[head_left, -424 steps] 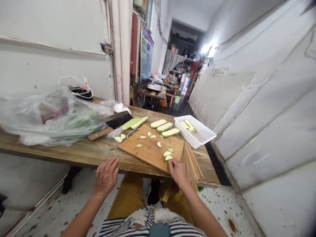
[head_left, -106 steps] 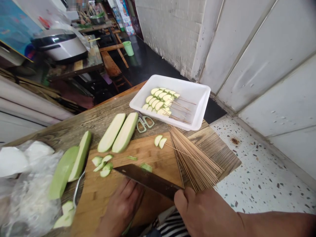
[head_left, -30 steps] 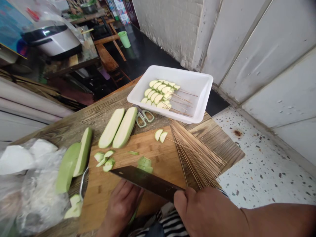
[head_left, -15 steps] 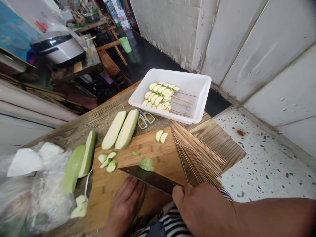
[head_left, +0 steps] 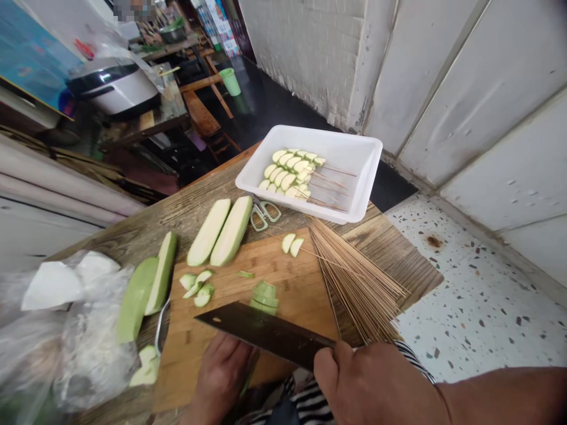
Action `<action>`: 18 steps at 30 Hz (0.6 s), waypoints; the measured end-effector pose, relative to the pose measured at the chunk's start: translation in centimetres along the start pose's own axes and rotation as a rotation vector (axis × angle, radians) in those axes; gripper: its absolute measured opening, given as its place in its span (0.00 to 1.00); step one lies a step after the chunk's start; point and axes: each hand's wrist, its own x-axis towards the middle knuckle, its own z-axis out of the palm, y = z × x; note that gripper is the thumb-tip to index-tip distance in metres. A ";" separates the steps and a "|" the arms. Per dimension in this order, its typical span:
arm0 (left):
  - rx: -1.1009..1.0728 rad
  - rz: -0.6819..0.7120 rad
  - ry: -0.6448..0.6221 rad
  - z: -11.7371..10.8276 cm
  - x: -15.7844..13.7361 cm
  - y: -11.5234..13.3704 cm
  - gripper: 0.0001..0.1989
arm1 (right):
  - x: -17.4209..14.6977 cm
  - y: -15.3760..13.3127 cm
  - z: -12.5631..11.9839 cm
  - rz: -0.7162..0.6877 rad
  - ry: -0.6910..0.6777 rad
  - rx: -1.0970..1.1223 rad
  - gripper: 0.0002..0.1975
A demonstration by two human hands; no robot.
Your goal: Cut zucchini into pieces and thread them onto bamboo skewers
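Observation:
My right hand point(head_left: 376, 378) is closed round the handle of a broad kitchen knife point(head_left: 266, 333), its blade slanting left across the wooden cutting board point(head_left: 292, 271). Behind the blade, my left hand point(head_left: 221, 372) curls its fingers over a length of zucchini, which is mostly hidden by the hand and blade. Cut zucchini slices point(head_left: 264, 295) lie just past the knife. Toward the board's left are several end pieces point(head_left: 199, 287). Two slices point(head_left: 292, 244) sit on a thin skewer at the far right of the board.
Halved zucchinis point(head_left: 230, 230) rest at the board's far edge, beside green-handled scissors point(head_left: 264, 213). A white tray point(head_left: 354, 147) holds skewered slices. Bamboo skewers point(head_left: 358, 277) fan out on the right. More zucchini halves point(head_left: 137, 295) and plastic bags point(head_left: 95, 336) lie left.
The knife has come nearer my body and its tip reaches farther left, showing more of the cut slices. The whole view has shifted slightly.

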 end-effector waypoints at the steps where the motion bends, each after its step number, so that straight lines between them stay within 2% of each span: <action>1: -0.003 0.009 0.001 0.0 0.1 0.0 0.11 | 0.0 0.0 0.0 0.000 -0.004 -0.001 0.07; 7: -0.023 -0.018 0.022 -0.1 0.3 0.1 0.10 | 0.4 -0.1 -0.3 -0.014 -0.042 -0.024 0.07; 13: -0.049 -0.034 -0.009 0.0 -0.3 0.1 0.09 | 0.5 0.1 -0.4 -0.040 -0.090 -0.022 0.07; 18: -0.069 -0.056 0.013 0.0 -0.3 0.1 0.09 | 0.3 0.3 -0.2 -0.028 -0.070 -0.012 0.08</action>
